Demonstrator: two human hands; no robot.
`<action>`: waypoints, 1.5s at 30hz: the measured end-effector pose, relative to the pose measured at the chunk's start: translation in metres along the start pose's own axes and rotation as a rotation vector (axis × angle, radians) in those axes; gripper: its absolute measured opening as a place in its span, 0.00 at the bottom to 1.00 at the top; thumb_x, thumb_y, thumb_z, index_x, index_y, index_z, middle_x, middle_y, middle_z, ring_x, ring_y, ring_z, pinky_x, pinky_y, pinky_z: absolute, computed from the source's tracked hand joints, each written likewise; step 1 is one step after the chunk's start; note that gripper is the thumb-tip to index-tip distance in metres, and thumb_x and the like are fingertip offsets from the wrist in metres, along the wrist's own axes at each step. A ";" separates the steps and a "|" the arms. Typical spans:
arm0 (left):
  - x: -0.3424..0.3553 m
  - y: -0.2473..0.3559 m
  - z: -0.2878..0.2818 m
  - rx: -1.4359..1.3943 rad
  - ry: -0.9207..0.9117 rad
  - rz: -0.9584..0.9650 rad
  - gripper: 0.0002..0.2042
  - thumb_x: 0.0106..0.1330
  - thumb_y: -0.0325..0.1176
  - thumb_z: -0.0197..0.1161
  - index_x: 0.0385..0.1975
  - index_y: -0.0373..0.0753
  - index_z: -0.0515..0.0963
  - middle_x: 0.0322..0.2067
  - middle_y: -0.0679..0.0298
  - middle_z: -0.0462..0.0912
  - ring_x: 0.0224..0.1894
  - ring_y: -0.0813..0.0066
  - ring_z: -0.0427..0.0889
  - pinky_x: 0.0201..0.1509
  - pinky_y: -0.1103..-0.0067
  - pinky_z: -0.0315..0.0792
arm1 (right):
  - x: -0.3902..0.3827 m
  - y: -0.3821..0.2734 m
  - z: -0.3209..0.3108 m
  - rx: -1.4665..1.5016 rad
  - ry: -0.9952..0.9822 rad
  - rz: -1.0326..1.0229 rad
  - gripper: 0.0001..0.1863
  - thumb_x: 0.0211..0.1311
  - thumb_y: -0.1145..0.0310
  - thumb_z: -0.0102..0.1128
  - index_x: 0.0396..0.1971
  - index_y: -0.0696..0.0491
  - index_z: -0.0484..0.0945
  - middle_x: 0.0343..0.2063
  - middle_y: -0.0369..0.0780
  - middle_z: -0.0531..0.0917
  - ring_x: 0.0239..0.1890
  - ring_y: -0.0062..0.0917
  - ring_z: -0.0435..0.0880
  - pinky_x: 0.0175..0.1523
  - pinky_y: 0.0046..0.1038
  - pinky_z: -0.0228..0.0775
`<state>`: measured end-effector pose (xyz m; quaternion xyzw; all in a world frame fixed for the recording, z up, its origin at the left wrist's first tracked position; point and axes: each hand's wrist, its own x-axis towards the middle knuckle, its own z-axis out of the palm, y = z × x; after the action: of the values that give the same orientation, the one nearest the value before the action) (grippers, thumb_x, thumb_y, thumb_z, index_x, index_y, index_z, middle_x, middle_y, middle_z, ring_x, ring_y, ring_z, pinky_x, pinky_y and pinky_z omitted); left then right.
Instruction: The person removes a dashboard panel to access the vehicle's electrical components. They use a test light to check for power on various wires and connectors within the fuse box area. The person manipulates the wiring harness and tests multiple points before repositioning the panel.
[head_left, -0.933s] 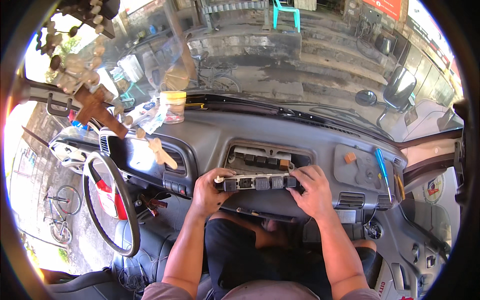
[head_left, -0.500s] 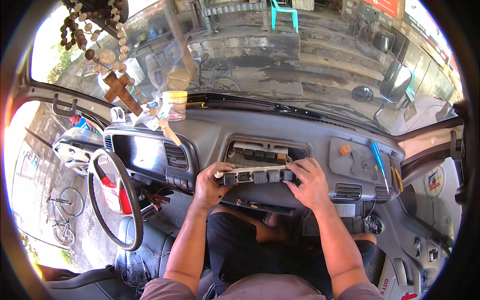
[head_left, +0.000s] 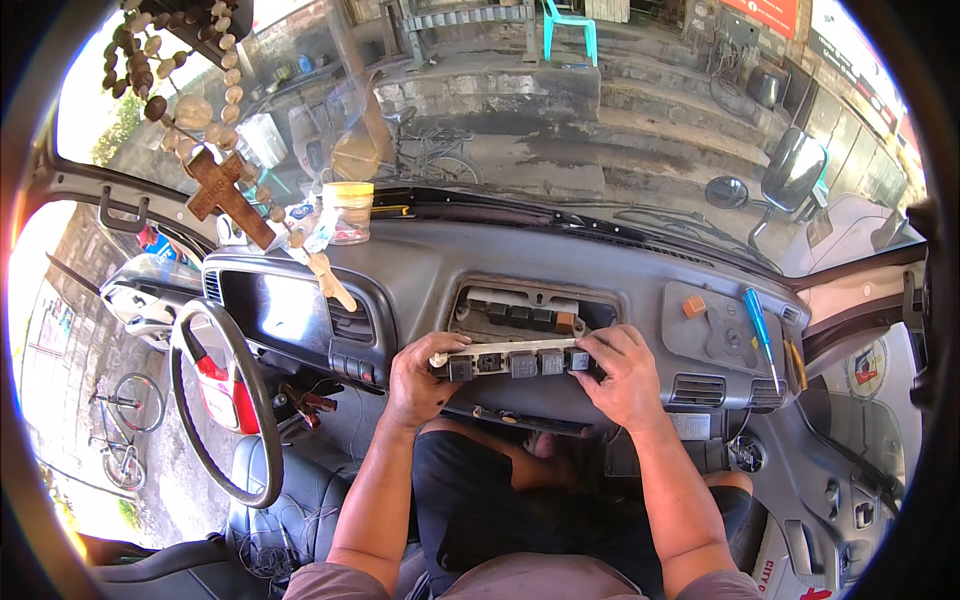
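Note:
My left hand (head_left: 416, 375) grips the left end of a pale mounting strip (head_left: 490, 363) fitted with several dark square relays (head_left: 551, 362). My right hand (head_left: 615, 372) is closed on its other end. The strip is held level just in front of a recess (head_left: 467, 296) in the grey dashboard (head_left: 420, 258), where a second row of black relays (head_left: 520, 312) and an orange one (head_left: 565, 322) sit. A loose orange relay (head_left: 694, 305) and a blue screwdriver (head_left: 760, 338) lie on the right of the dashboard, beside a smaller yellow-handled tool (head_left: 796, 362).
A steering wheel (head_left: 268, 423) stands left. A wooden cross (head_left: 221, 195) on beads hangs before the windscreen, near a yellow-lidded tub (head_left: 348, 223). Bundled wires (head_left: 265, 560) lie on the seat. Outside are a turquoise chair (head_left: 572, 35), steps and a bicycle (head_left: 125, 420).
Both hands shift only slightly, still holding the relay strip in front of the recess. The hanging beads and cross have swung a little, and the view has moved slightly.

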<state>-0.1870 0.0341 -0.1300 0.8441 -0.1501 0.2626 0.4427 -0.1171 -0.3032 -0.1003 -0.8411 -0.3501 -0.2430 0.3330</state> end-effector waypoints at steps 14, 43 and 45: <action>0.002 0.008 0.002 -0.001 0.027 -0.092 0.26 0.52 0.22 0.88 0.51 0.40 0.83 0.51 0.56 0.96 0.55 0.53 0.96 0.62 0.65 0.86 | -0.002 -0.002 0.000 -0.049 -0.027 0.053 0.27 0.49 0.70 0.90 0.52 0.49 0.90 0.50 0.38 0.89 0.55 0.41 0.87 0.61 0.42 0.85; 0.000 0.007 0.003 0.001 0.030 -0.167 0.25 0.52 0.24 0.90 0.50 0.38 0.86 0.51 0.56 0.96 0.55 0.54 0.95 0.62 0.65 0.86 | -0.004 -0.005 0.001 -0.079 0.017 0.021 0.27 0.51 0.70 0.89 0.53 0.48 0.89 0.49 0.37 0.88 0.53 0.41 0.87 0.59 0.43 0.85; 0.000 0.006 0.003 0.003 0.030 -0.160 0.25 0.52 0.24 0.90 0.50 0.39 0.85 0.51 0.56 0.96 0.55 0.53 0.95 0.62 0.65 0.86 | -0.004 -0.005 0.001 -0.079 0.015 0.022 0.27 0.51 0.70 0.90 0.53 0.48 0.89 0.49 0.37 0.88 0.53 0.41 0.87 0.59 0.43 0.85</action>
<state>-0.1890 0.0280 -0.1278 0.8501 -0.0751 0.2393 0.4631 -0.1238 -0.3016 -0.1013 -0.8554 -0.3287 -0.2593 0.3050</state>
